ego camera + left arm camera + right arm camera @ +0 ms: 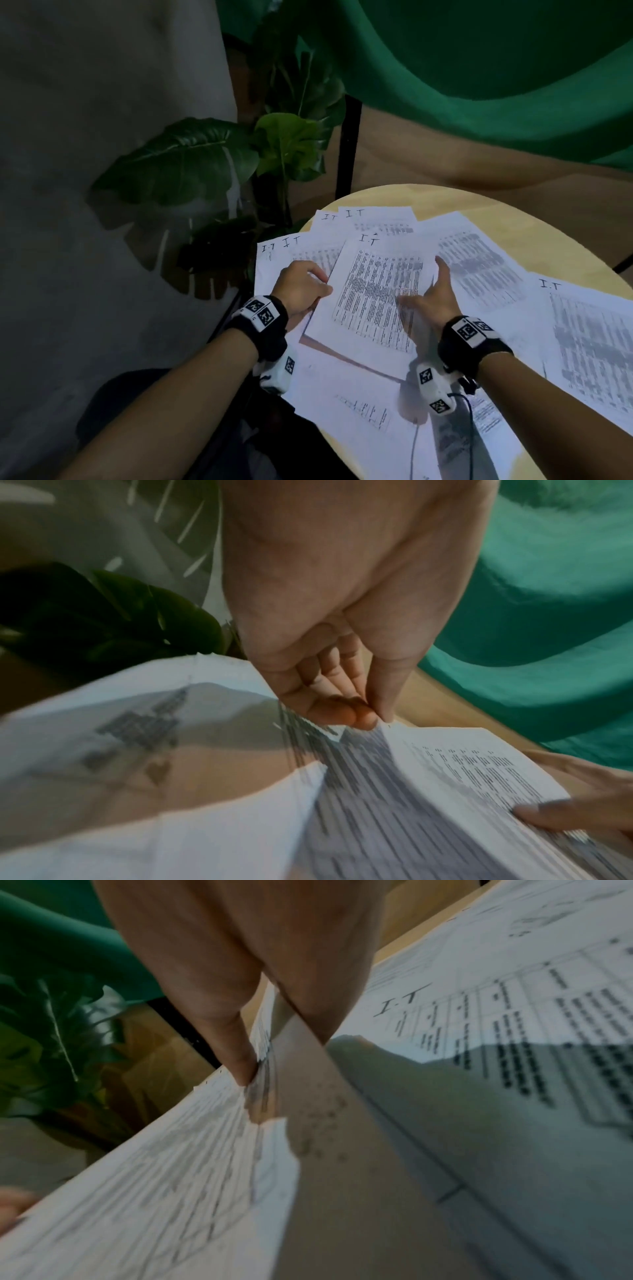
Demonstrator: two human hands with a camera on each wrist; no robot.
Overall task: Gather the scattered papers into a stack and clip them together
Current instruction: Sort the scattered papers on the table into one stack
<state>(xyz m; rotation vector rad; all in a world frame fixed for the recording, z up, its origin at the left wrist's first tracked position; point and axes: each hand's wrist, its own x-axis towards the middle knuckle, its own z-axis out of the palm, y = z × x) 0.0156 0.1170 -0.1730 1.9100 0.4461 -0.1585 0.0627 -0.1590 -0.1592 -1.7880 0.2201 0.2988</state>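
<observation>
- Left hand (pixel 301 289): thumb and fingers pinch the left edge of one sheet (pixel 376 294); left wrist view shows the fingertips (pixel 359 715) closed on that edge.
- Right hand (pixel 433 301): holds the sheet's right edge; thumb lies on the printed face, index finger points up along the edge. Right wrist view shows the paper edge passing between thumb and the remaining fingers (which are hidden under the sheet).
- Sheet: printed table, "I.T" handwritten at top, lifted slightly off the table (pixel 513 205) between both hands, near edge casting a shadow on the sheets below.
- Other papers (pixel 479 260): spread loosely and overlapping across the round wooden table, several also marked "I.T"; some overhang the left edge.
- Both wrists wear black bands with marker tags; a cable (pixel 471 421) trails from the right one over the papers.
- Plant (pixel 212 161) stands left of the table; green fabric (pixel 496 68) behind.
</observation>
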